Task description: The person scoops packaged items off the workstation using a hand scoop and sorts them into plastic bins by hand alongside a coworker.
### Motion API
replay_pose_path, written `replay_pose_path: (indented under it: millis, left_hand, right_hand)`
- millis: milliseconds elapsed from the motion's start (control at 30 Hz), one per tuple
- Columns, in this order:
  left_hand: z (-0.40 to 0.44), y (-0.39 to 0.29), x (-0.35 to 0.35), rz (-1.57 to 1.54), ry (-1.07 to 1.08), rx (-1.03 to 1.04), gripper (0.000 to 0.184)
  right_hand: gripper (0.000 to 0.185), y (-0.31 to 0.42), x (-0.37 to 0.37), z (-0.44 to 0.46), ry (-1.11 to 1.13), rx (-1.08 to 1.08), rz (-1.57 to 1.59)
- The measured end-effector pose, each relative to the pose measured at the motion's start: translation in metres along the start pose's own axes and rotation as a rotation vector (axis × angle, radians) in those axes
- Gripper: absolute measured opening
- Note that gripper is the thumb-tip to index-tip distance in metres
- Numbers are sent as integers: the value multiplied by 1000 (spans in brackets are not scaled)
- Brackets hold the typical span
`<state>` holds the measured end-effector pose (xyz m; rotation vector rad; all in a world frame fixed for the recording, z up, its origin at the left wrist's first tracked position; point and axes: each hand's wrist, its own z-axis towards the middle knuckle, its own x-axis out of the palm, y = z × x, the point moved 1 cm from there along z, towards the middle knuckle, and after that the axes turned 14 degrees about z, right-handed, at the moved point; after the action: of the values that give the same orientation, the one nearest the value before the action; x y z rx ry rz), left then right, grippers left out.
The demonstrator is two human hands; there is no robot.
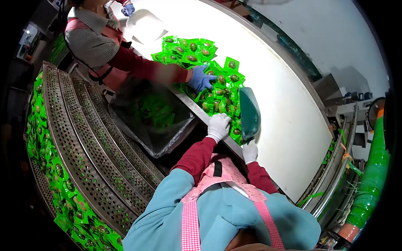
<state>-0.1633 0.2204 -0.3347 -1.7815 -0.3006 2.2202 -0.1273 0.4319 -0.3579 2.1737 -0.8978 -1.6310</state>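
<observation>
My right hand [250, 151], in a white glove, is closed at the near end of a dark green scoop [250, 115]. The scoop stands on edge against the right side of a pile of green packets [217, 93], each showing a dark brown round item. At the near edge of the pile is my left hand [219, 126], also white-gloved, with its fingers curled against the packets. What lies under those fingers is hidden. A co-worker's blue-gloved hand [201, 78] rests on the pile farther away.
The white table [289, 125] has a metal rim. The co-worker's other hand [128, 9] is by a white scoop [145, 26]. A black-lined bin [161, 144] with packets stands left below the table. Perforated metal steps [96, 154] and more green packets [63, 184] lie farther left.
</observation>
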Motion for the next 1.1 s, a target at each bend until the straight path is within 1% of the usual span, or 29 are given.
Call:
replay_pose_path:
  millis: [100,267,433,500,567,733,833,933,1000,1033,1100]
  left_hand:
    - [-1,1,1,-31,-34,5,11]
    - [1,1,-2,-31,-29,12,10]
    - [1,3,-1,-50,-51,41,9]
    - [1,3,1,-50,-16,46,10]
    - [1,4,0,-3,74,70,11]
    - [1,5,1,-17,92,72,12]
    - [3,6,2,-26,80,78,12]
    - [3,6,3,-19,137,77,12]
    - [3,6,2,-53,29,91,11]
    - [4,6,1,-48,29,85,11]
    - [3,6,0,-52,60,75,11]
  right_hand:
    - [36,-9,6,2,-41,-65,4]
    - [36,-5,3,3,-13,-29,4]
    - [35,-5,2,3,-33,-70,70]
    - [36,-2,2,2,-32,-58,61]
    - [34,0,3,1,-46,-69,49]
    - [30,-1,4,1,-49,-42,33]
    - [30,-3,5,5,-46,-62,40]
    - [30,-7,6,5,-14,-55,9]
    - [29,-6,7,6,-11,-68,36]
    - [29,-10,8,9,-5,-72,38]
    - [38,-18,11,11,50,-7,-47]
